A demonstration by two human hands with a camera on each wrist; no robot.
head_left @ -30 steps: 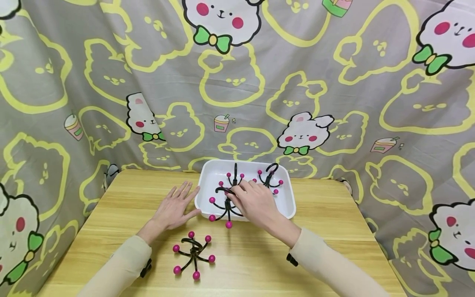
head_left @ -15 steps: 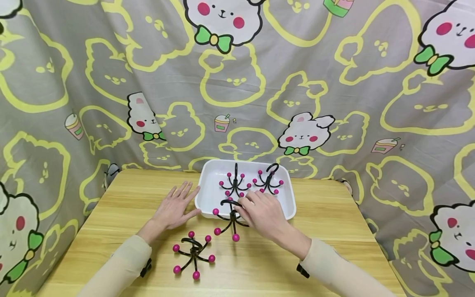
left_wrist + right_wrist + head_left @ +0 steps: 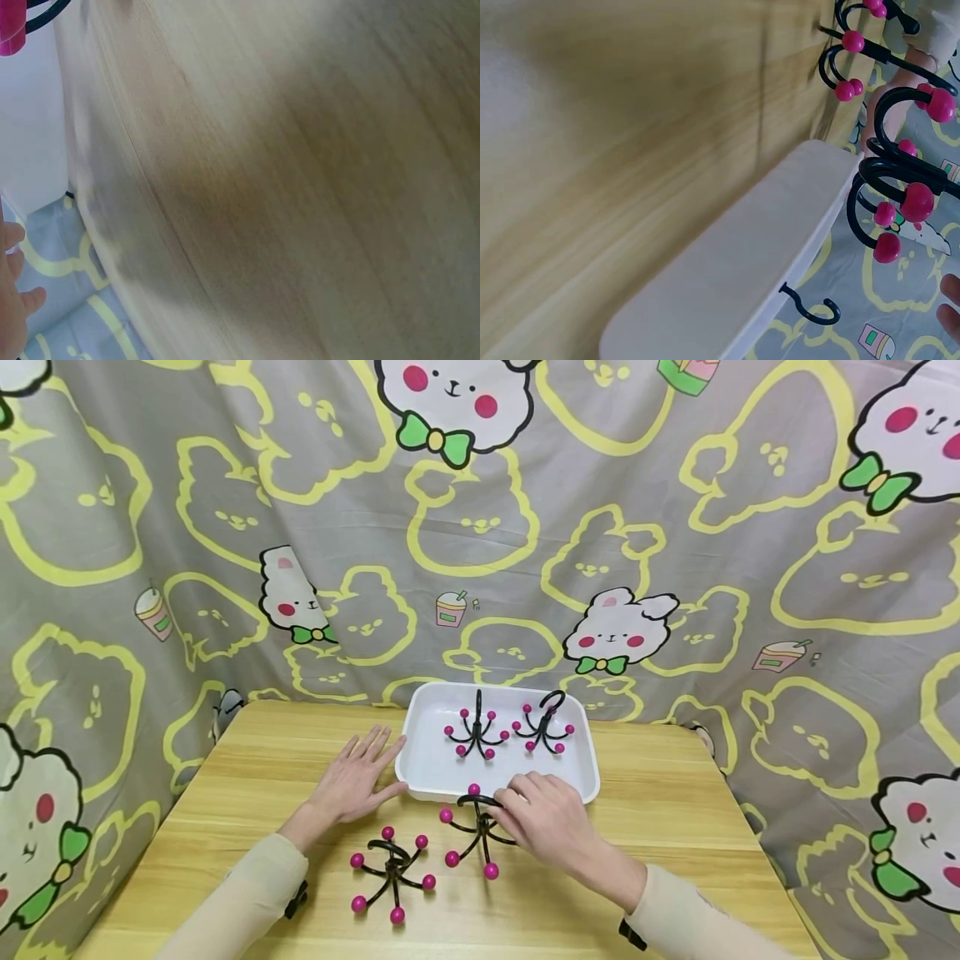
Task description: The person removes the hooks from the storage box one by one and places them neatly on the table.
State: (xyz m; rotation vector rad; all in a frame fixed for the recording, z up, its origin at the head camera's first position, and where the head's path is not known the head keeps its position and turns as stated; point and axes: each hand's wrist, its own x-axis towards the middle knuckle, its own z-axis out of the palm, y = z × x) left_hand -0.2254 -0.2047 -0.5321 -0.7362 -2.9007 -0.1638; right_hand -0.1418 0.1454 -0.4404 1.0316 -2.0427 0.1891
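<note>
In the head view my right hand (image 3: pixel 551 822) pinches the curved top of a black rotating hook rack with pink ball tips (image 3: pixel 482 828). The rack hangs in the air in front of the white tray (image 3: pixel 423 764). The right wrist view shows the held rack (image 3: pixel 922 176) close up, with some fingertips (image 3: pixel 951 296) at the edge. My left hand (image 3: pixel 356 777) lies flat on the table, fingers spread, its index finger and thumb at the tray's left rim; contact is unclear. A second hook rack (image 3: pixel 392 867) stands on the table before it.
Inside the tray stand two more such racks, one hook rack (image 3: pixel 477 733) near the middle and another hook rack (image 3: pixel 543 728) at the right. The wooden table (image 3: pixel 660 810) ends at a grey patterned curtain (image 3: pixel 360 643) behind and at both sides.
My right hand has brought the held rack from over the tray's front part toward me and slightly right, past the front rim. The left hand stays in place.
</note>
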